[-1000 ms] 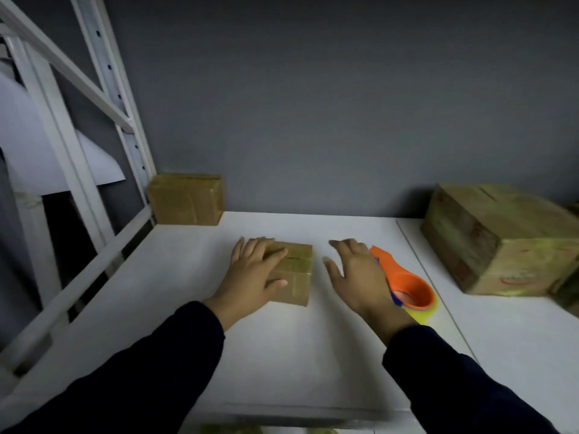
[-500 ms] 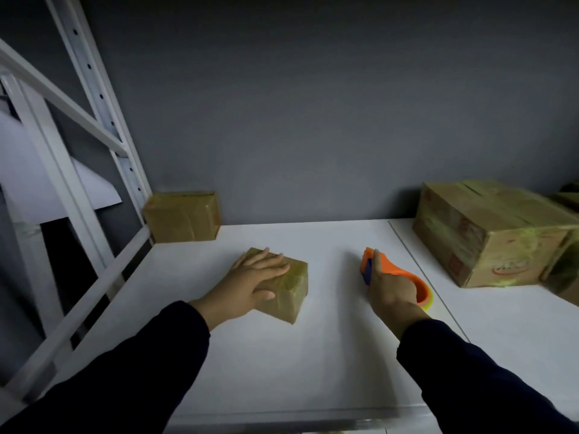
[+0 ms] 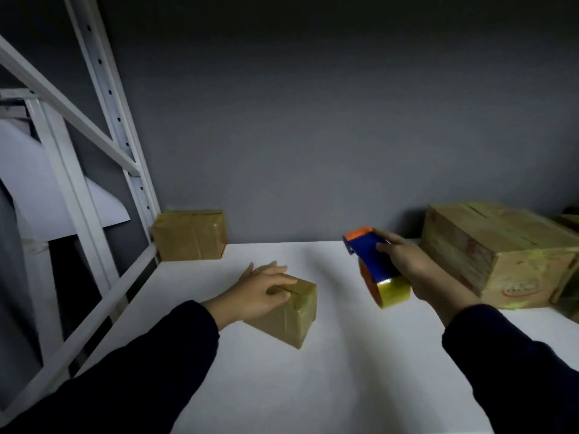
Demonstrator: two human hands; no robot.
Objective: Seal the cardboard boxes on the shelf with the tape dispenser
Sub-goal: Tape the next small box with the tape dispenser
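At the far left a taped box (image 3: pixel 189 234) sits against the wall; your left hand (image 3: pixel 260 291) lies flat, fingers straight, on the small box (image 3: pixel 293 317) in the middle of the shelf (image 3: pixel 313 386), steadying it. To its right your right hand (image 3: pixel 416 270) grips the tape dispenser (image 3: pixel 372 261), held clear above the shelf, so you seem to be between pickup and taping: next, set its mouth on that box's top seam and pull along. The large box (image 3: pixel 501 255) far right is closed like the rest, contents hidden.
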